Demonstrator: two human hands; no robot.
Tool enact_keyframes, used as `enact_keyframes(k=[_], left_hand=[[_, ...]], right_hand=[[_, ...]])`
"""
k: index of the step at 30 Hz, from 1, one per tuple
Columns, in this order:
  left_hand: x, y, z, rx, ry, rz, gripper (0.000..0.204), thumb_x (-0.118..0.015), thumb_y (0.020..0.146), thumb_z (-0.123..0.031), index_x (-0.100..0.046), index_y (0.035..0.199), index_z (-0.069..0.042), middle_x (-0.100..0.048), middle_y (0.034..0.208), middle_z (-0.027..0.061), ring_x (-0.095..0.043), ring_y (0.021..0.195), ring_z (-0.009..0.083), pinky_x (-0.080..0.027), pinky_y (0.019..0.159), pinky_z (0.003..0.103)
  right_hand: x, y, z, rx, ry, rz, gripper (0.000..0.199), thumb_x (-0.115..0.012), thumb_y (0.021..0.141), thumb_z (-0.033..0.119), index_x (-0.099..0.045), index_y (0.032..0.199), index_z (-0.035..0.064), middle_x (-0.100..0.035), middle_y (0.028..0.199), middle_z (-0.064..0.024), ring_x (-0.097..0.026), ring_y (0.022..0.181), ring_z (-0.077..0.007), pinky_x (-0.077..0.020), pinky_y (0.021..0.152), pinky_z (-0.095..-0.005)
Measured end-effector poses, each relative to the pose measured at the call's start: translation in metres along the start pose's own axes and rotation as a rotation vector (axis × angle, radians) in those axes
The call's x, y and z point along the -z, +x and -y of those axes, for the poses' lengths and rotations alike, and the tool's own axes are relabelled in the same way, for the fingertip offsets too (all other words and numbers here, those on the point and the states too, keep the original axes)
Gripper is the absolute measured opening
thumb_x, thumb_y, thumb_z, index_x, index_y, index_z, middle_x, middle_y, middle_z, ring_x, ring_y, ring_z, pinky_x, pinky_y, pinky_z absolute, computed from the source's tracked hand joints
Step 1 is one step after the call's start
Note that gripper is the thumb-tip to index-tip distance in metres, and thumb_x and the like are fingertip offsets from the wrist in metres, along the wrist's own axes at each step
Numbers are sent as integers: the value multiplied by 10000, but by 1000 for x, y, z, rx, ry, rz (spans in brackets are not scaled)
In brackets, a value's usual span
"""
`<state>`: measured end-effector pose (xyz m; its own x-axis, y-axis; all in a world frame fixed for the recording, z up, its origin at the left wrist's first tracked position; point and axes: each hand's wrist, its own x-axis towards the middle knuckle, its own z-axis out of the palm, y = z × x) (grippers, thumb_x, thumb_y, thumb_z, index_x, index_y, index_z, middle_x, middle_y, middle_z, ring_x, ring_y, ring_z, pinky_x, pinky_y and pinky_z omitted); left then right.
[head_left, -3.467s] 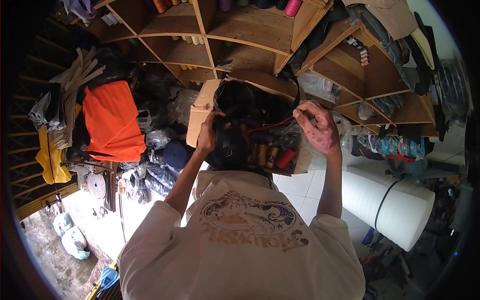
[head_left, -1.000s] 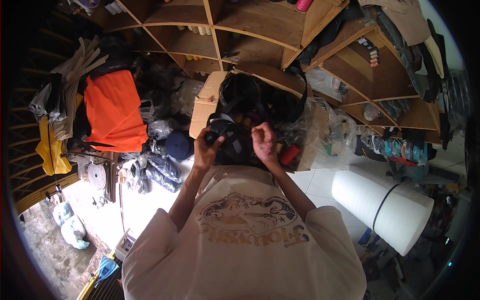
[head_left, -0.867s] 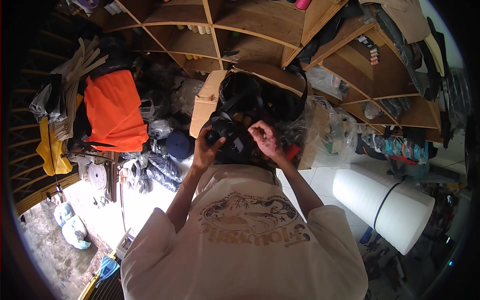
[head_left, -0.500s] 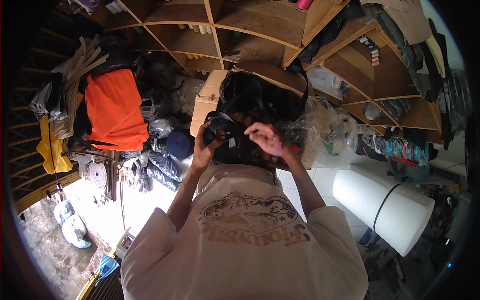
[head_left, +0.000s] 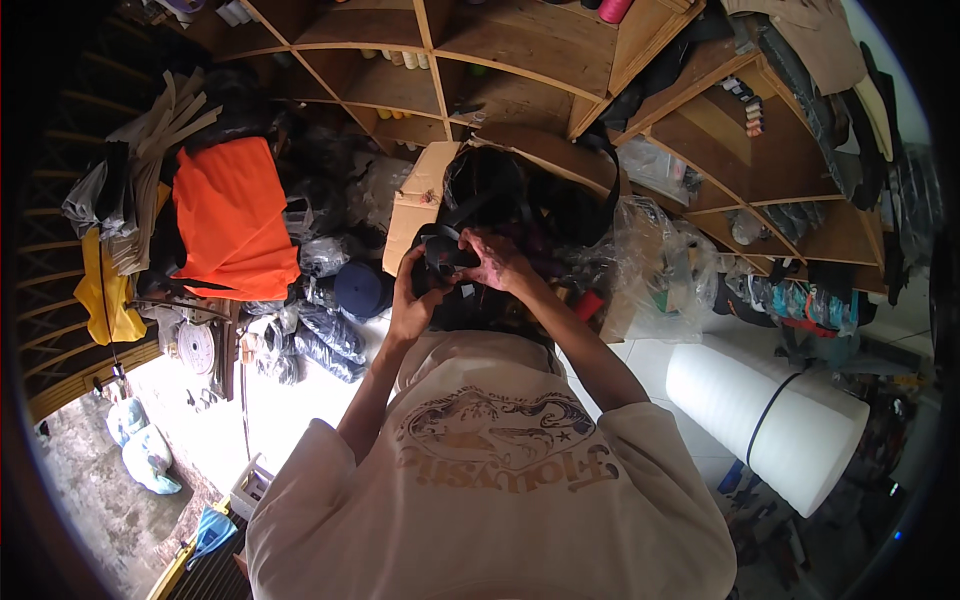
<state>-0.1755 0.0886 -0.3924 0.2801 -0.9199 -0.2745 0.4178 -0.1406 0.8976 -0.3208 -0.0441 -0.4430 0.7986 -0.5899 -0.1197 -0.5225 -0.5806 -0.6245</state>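
Note:
Between my two hands, over an open cardboard box (head_left: 416,205), is a coil of black strap (head_left: 441,258). My left hand (head_left: 410,304) grips its left side, fingers curled round it and thumb underneath. On the other side, my right hand (head_left: 494,263) has its fingers and thumb bent against the coil. Black bundles and a dark strap (head_left: 606,205) fill the box behind. A red cylinder (head_left: 588,304) lies at the box's right, near my right forearm. Deep shadow hides much of the box's contents.
Wooden shelves (head_left: 530,48) with thread cones rise beyond the box. Clear plastic (head_left: 655,270) bulges at its right. A large white foam roll (head_left: 765,425) lies on the tiles. To the left are a navy roll (head_left: 359,289) and orange fabric (head_left: 235,220).
My right hand has moved left and closed on the coil from its open position above the box. My left hand stays on the coil. The red cylinder shows more now.

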Motion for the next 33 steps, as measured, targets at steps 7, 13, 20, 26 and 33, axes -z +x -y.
enact_keyframes(k=[7,13,20,26,33], left_hand=[[5,0,9,11,92,-31,674,-548,710,80,-340,1348,27,-617,1038,127,-619,895,155,-489,735,251],[4,14,17,-136,616,-154,574,-636,710,-18,-476,1261,0,-643,1007,136,-644,935,220,-504,809,308],[-1,33,36,-160,899,-150,393,-694,712,-118,-607,1069,19,-663,949,201,-653,889,343,-504,794,389],[-5,39,36,-107,868,-231,290,-703,749,-194,-667,972,-12,-671,841,211,-656,815,368,-505,727,428],[-7,47,30,-2,904,-246,286,-713,751,-229,-683,943,-19,-671,792,209,-657,762,380,-513,677,424]], right_hand=[[-14,-13,-15,183,-413,-48,416,-610,870,359,-554,1217,137,-585,1162,-49,-569,1063,-221,-458,873,-411],[-20,-24,-27,211,-392,-144,249,-623,863,252,-617,1085,139,-615,1109,-31,-587,996,-196,-463,858,-375],[-7,-24,-13,281,-270,-387,177,-601,875,162,-620,1052,159,-620,961,4,-597,926,-187,-471,832,-362],[-9,-32,-11,266,-357,-313,214,-602,856,152,-626,1068,162,-609,1014,-7,-586,994,-184,-456,866,-364],[10,-36,12,432,-328,-479,215,-631,809,122,-616,1022,104,-556,1095,-48,-565,998,-234,-446,858,-397]])
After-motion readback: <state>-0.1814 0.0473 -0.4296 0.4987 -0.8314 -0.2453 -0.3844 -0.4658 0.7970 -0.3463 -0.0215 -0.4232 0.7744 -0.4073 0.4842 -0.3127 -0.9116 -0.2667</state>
